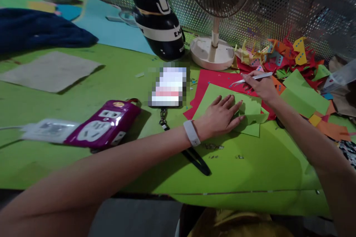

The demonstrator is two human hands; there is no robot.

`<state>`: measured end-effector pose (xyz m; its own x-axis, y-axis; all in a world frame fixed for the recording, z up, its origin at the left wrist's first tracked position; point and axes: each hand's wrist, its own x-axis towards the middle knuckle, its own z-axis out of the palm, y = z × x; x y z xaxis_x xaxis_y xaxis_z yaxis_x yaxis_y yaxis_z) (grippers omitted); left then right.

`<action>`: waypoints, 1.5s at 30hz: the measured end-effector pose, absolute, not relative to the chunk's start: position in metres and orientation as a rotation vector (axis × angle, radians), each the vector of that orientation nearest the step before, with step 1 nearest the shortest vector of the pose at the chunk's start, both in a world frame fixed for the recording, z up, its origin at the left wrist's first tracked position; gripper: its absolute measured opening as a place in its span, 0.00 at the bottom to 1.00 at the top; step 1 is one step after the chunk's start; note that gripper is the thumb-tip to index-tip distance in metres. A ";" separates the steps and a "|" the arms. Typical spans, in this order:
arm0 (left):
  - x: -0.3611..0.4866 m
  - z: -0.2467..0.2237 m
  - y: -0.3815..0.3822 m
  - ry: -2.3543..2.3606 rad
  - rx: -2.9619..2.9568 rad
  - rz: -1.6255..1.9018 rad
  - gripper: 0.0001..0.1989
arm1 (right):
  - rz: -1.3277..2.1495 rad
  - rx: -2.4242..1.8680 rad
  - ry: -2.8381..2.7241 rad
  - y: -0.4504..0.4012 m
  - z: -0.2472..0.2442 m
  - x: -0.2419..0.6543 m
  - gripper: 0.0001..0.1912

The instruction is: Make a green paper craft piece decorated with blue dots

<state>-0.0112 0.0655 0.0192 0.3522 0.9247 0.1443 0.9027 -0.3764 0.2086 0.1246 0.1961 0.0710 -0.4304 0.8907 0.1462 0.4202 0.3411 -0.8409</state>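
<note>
My left hand point(221, 116) lies flat with fingers spread on a light green paper sheet point(214, 94), which has cut-out openings along its right side. Under it, a red sheet point(207, 77) sticks out at the back and left. A pair of tweezers point(263, 76) is pinched in my right hand point(263, 87), its tips pointing left above the red sheet. Tiny blue bits dot the red sheet near the tips. Just right of my right forearm is another green sheet point(304, 94).
Behind stand a fan point(213, 55) and a black bottle point(161, 31). Coloured paper scraps point(278, 55) pile up at the back right. A phone point(169, 87) with a black strap lies left of the papers, near a purple pouch point(111, 122). Brown paper point(52, 70) and dark blue cloth point(41, 29) lie farther left.
</note>
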 end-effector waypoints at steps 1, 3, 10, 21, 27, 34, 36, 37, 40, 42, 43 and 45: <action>-0.011 0.020 0.066 1.702 2.504 0.376 0.31 | 0.923 -1.138 -2.032 0.199 0.070 0.124 0.10; -0.011 0.021 0.066 1.711 2.489 0.402 0.31 | 0.759 -1.141 -2.135 0.203 0.069 0.124 0.06; -0.012 0.025 0.066 1.696 2.372 0.493 0.28 | 0.466 -1.205 -2.398 0.206 0.067 0.119 0.10; -0.018 0.019 0.073 1.672 2.360 0.705 0.18 | 0.642 -1.063 -2.269 0.211 0.051 0.115 0.07; -0.016 0.020 0.072 1.669 2.366 0.661 0.19 | 0.538 -1.042 -2.327 0.208 0.047 0.110 0.07; -0.016 0.018 0.072 1.676 2.392 0.651 0.20 | 0.480 -1.037 -2.393 0.206 0.044 0.109 0.08; -0.016 0.017 0.073 1.676 2.398 0.668 0.20 | 0.486 -1.041 -2.395 0.205 0.044 0.110 0.09; -0.016 0.016 0.073 1.673 2.402 0.675 0.20 | 0.487 -1.046 -2.392 0.205 0.044 0.110 0.09; -0.017 0.016 0.073 1.669 2.404 0.691 0.19 | 0.492 -1.044 -2.379 0.204 0.043 0.110 0.08; -0.016 0.016 0.072 1.672 2.395 0.690 0.19 | 0.490 -1.036 -2.372 0.204 0.044 0.110 0.08; -0.016 0.017 0.072 1.673 2.389 0.684 0.19 | 0.490 -1.033 -2.369 0.203 0.044 0.110 0.07; -0.016 0.019 0.072 1.671 2.376 0.665 0.20 | 0.489 -1.034 -2.364 0.203 0.045 0.111 0.06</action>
